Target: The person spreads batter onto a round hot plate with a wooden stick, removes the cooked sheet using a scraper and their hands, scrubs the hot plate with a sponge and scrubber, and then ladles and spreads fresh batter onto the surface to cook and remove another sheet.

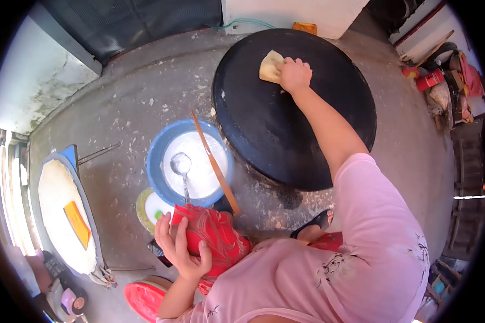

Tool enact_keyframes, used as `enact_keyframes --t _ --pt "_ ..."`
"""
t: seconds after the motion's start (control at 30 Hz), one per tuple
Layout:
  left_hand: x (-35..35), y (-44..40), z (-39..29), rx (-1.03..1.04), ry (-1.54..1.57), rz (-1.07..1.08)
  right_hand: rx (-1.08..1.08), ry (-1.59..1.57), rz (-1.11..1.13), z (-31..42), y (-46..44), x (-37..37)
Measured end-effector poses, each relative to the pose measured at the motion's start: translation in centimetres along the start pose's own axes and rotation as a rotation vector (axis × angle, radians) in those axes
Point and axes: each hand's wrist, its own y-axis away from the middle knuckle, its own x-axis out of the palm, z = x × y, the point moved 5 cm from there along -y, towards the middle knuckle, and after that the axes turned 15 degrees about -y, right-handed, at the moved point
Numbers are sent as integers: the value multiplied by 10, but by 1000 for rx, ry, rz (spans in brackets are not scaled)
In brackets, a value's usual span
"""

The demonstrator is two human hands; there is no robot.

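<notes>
looks like wiping: my right hand (296, 75) grips the pad (269, 67) on the griddle (291, 129), left hand (184, 252) spread, empty by my knee (221, 239); next stroke probably wants even pressure.

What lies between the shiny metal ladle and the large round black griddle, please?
In the head view, a long brown wooden stick spans the round blue plastic basin between them; some white contents and the basin's rim lie there too.
</notes>
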Motion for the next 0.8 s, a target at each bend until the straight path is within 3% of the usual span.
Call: enact_keyframes --t 0.03,0.1,0.17,0.4,0.47,0.5,0.57,0.6,0.67,0.77,0.8 --pt "0 3 0 2 0 -15 9 5 13 -2 21 -2" --pt "-1 6 0 -14 19 -21 -166 -236 35 6 69 -10" --pt "0 7 2 -16 44 -57 -309 -263 17 24 140 -31" --pt "0 17 -1 70 75 -62 -386 -539 174 67 350 -65" --pt "1 21 -1 80 103 -71 68 -805 402 47 399 -2" --pt "1 23 -1 90 105 -63 80 -808 398 44 408 15" --pt "1 25 1 115 62 -96 702 -689 506 16 425 63" --pt "2 27 2 109 63 -106 706 -701 511 15 427 78" --pt "3 28 4 104 52 -102 707 -678 249 6 426 98" --pt "2 32 8 89 47 -114 658 -772 359 -9 443 174" --pt "1 32 9 84 46 -126 767 -681 536 -5 437 164"
